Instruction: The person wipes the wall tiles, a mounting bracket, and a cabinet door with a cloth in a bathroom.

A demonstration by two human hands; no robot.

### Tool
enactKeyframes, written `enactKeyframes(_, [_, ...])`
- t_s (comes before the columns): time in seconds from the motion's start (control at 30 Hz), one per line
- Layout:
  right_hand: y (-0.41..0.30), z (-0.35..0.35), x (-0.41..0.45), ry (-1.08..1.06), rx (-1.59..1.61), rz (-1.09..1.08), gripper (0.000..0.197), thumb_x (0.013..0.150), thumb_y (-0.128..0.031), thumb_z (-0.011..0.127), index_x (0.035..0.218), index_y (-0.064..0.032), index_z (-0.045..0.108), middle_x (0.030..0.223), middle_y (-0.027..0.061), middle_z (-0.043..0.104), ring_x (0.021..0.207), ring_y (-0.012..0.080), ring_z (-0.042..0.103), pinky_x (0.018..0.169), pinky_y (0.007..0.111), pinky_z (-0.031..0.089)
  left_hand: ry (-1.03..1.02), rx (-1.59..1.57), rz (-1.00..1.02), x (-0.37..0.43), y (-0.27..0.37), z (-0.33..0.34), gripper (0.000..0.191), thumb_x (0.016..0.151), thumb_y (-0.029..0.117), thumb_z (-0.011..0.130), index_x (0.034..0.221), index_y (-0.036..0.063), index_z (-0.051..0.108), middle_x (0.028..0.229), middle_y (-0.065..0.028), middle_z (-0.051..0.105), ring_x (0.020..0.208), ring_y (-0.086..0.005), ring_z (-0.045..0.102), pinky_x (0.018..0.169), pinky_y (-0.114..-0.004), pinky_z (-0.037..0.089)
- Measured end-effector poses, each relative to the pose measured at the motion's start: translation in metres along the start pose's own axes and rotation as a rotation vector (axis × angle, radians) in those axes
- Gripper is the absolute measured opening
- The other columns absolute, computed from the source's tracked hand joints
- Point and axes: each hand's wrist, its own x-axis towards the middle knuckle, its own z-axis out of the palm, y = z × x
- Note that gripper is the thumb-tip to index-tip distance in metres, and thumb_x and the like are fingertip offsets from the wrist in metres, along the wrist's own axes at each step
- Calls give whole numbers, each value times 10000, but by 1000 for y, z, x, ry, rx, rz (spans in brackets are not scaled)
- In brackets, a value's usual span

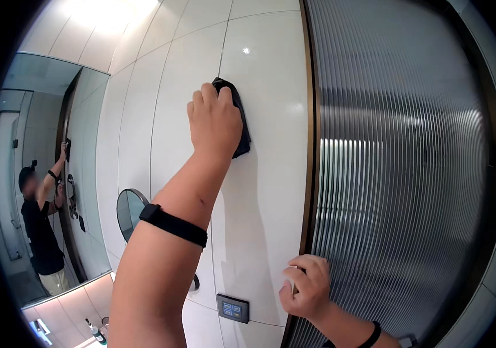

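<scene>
My left hand (215,117) is raised high and presses a folded black cloth (242,126) against the pale tiled wall (274,113). A black strap with a small module circles that forearm. Lower down on the right, my right hand (308,285) is half curled beside the brown metal frame of the fluted glass door (396,174); its fingers are bent and apart, with no object visible in them. The cloth's shadow falls down the tiles below it.
A large wall mirror (48,182) on the left reflects a person with a raised arm. Near my forearm are a round mirror (130,213) and, lower, a dark switch panel (233,308). A pump bottle (96,332) stands at the bottom left.
</scene>
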Motion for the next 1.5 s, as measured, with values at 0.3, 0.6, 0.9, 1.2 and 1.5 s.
enactKeyframes(0.3, [7, 22, -20, 205, 94, 112, 558, 725, -111, 649, 1250, -17, 485, 1276, 184, 503, 1196, 348, 498, 1015, 446, 432, -9, -226, -128, 15, 1, 14, 505, 825, -40, 542, 1322, 47, 579, 1276, -171, 568, 1154, -352, 559, 983, -438, 459])
enactKeyframes(0.6, [9, 28, -30, 199, 67, 179, 400, 713, -122, 610, 1092, -50, 505, 1201, 156, 530, 1195, 333, 476, 1003, 467, 401, 140, -368, 106, 31, -20, 50, 513, 848, 25, 466, 1357, -16, 514, 1517, -200, 398, 1381, -397, 383, 1153, -469, 331])
enactKeyframes(0.9, [17, 32, -40, 189, 36, 51, 260, 884, -157, 595, 1097, -18, 546, 1153, 209, 596, 1103, 370, 550, 1016, 512, 410, -25, -472, 256, 47, -32, 54, 621, 897, 203, 381, 1487, 27, 464, 1618, -205, 300, 1479, -353, 307, 1214, -415, 263])
enactKeyframes(1.2, [16, 35, -69, 116, -24, 62, 229, 875, -159, 599, 1021, 8, 542, 1013, 217, 597, 935, 331, 558, 1117, 546, 343, 29, -208, 89, 67, -75, 79, 608, 1059, 435, 253, 1577, 129, 343, 1657, -171, 228, 1533, -328, 194, 1242, -448, 140])
enactKeyframes(1.5, [12, 39, -79, 93, -49, 122, 304, 993, -351, 551, 959, -49, 566, 865, 140, 621, 809, 265, 596, 1153, 545, 293, -85, -215, -84, 57, -232, 104, 654, 1060, 493, 247, 1596, 119, 276, 1657, -174, 228, 1517, -327, 248, 1230, -453, 189])
